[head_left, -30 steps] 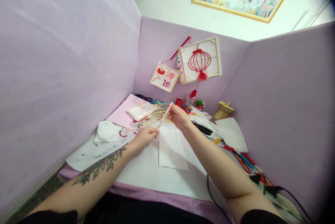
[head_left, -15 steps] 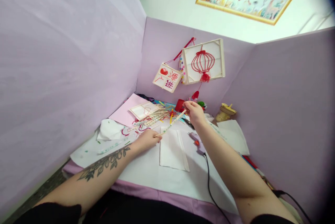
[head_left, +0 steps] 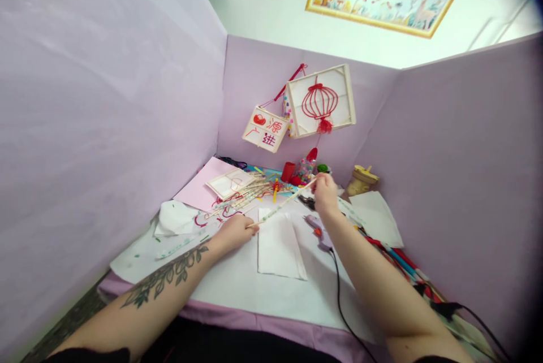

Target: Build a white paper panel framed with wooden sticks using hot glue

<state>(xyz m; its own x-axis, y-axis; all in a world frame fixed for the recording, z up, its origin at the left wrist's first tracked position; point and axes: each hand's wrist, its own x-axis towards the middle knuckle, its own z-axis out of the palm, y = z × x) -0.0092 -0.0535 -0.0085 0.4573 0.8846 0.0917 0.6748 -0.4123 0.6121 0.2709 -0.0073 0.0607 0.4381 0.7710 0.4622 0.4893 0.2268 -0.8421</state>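
Stretched between my two hands is a thin pale wooden chopstick (head_left: 283,204) with a green-printed clear wrapper along it. My left hand (head_left: 237,230) is closed around its lower left end. My right hand (head_left: 326,193) pinches the upper right end. It slants up to the right, over the far end of a white rectangular paper piece (head_left: 279,253) lying on the table. A purple hot glue gun (head_left: 319,233) with an orange trigger lies below my right hand, its black cord running toward me.
Behind my hands lie a pile of sticks (head_left: 250,192), a small framed panel (head_left: 230,183), a red cylinder (head_left: 288,172) and dark-handled scissors (head_left: 306,201). Crumpled white paper (head_left: 173,217) sits left. A tan cup (head_left: 361,181) stands right. A lantern panel (head_left: 320,102) hangs at the back partition.
My right hand has moved right and slightly down, away from my left hand, and more length of the chopstick and wrapper shows between them. The camera view has shifted a little.
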